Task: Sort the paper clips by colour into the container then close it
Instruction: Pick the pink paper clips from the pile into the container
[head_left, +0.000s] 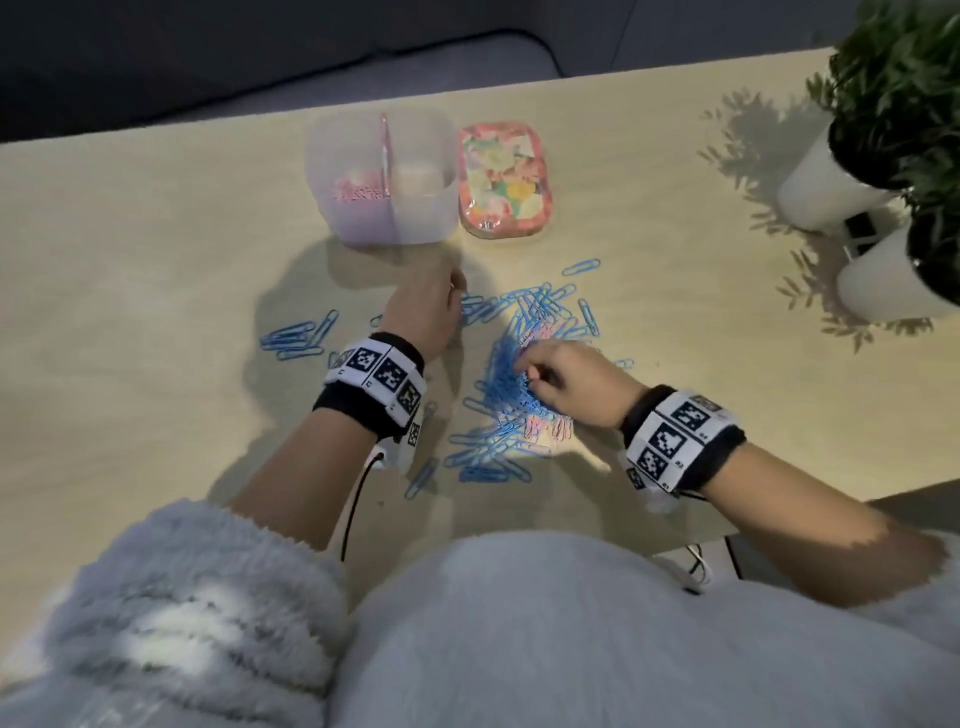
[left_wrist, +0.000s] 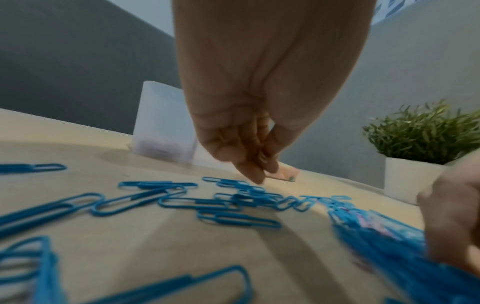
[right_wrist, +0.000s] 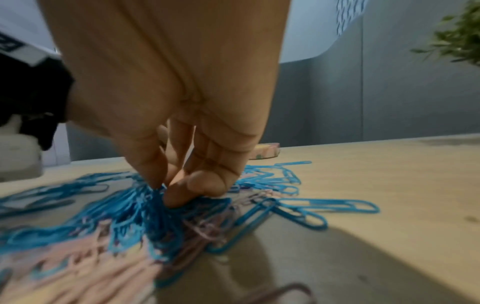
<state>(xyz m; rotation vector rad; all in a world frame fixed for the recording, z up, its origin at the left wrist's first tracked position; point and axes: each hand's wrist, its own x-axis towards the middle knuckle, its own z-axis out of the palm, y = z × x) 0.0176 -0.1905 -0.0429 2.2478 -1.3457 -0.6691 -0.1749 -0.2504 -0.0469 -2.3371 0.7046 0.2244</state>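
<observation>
A translucent two-part container (head_left: 415, 208) stands open at the back of the table, with pink clips (head_left: 356, 193) in its left compartment. Its floral lid (head_left: 504, 179) lies just to its right. A heap of blue paper clips (head_left: 524, 317) mixed with pink ones (right_wrist: 78, 267) covers the middle. My right hand (right_wrist: 166, 191) reaches down into the heap and pinches a bunch of blue clips (right_wrist: 140, 205). My left hand (left_wrist: 259, 174) hangs with fingers and thumb bunched, tips at the table beside loose blue clips (left_wrist: 233, 220). Whether it holds anything is hidden.
Two white pots with green plants (head_left: 826, 187) (head_left: 883, 280) stand at the right edge of the table. More blue clips (head_left: 296, 335) lie scattered to the left. The table's front edge runs close to my body, and a dark sofa is behind.
</observation>
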